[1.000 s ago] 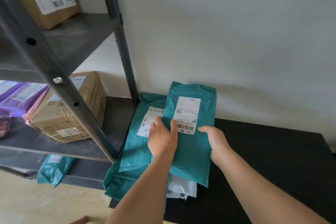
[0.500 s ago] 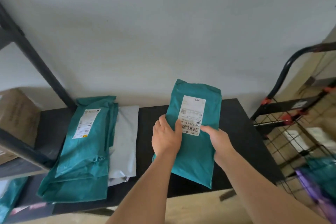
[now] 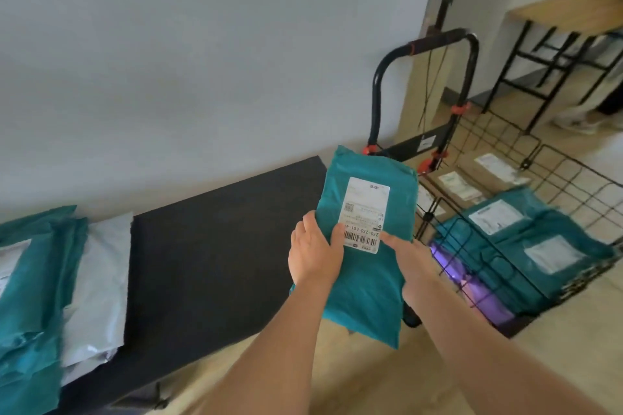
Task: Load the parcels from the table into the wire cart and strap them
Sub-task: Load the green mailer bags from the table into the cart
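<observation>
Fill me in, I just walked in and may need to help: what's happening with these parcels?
A person holds a teal mailer bag in both hands, left hand and right hand, between the black table and the wire cart. The cart already holds teal bags and cardboard boxes. More mailers wait on the table.

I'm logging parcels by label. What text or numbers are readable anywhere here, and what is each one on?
"270-270-L01 4": on the white label of the teal parcel held in both hands, printed above the barcode; a thumb hides what follows.
The rest of that label: too small to read.
Labels on parcels in the wire cart: blurred, unreadable.
Label on the teal parcel stack on the table: cut off, unreadable.
</observation>
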`<state>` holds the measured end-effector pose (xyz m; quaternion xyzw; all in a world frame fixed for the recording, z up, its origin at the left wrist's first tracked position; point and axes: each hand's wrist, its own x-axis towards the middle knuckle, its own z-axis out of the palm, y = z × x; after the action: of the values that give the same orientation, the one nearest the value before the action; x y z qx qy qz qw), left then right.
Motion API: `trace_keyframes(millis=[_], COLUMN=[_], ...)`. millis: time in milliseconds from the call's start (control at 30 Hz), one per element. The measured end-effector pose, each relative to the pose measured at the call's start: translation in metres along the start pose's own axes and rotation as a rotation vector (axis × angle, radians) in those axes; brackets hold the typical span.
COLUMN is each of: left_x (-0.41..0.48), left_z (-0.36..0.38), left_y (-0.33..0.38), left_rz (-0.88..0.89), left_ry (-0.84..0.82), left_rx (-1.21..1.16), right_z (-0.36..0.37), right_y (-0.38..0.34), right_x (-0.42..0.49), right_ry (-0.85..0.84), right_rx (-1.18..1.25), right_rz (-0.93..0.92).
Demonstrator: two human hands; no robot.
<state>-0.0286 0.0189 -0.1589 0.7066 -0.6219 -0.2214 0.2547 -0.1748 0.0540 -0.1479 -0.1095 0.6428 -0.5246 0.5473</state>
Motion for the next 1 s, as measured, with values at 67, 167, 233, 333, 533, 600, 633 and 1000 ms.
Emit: trace_keyframes(millis=[67,167,233,333,533,600,633,1000], left_x=[-0.007,-0.014,-0.018,-0.022,-0.013,-0.007,-0.002,0.073], left_z=[0.019,0.044,0.060,0.082,0.127,0.145,0.154,0.243], left_y=[0.022,0.051,0.067,0.089,0.140,0.157,0.165,0.253], left_rz=[0.022,0.045,0.050,0.049,0.097,0.132,0.151,0.215], left_ry=[-0.044,-0.134,-0.195,-0.306,-0.438,-0.450,-0.452,-0.506], left_rx=[-0.008,-0.010,0.000,0.010,-0.006,-0.017,-0.017,-0.029], right_z=[-0.029,-0.067,-0.089,-0.115,-0.162,-0.176,-0.182,-0.232], right_y=[-0.009,-0.022,-0.027,-0.035,-0.054,-0.063,-0.068,-0.139], right_x=[0.005,0.010,0.014,0.022,0.055,0.069,0.077,0.182], right_ry=[0.055,0.105,0.146,0.212,0.326,0.351,0.360,0.417], right_rx=[0.032,0.086,0.122,0.184,0.247,0.261,0.267,0.252], right_rz=[-0.010,-0.019,-0.023,-0.019,0.004,0.015,0.018,0.064])
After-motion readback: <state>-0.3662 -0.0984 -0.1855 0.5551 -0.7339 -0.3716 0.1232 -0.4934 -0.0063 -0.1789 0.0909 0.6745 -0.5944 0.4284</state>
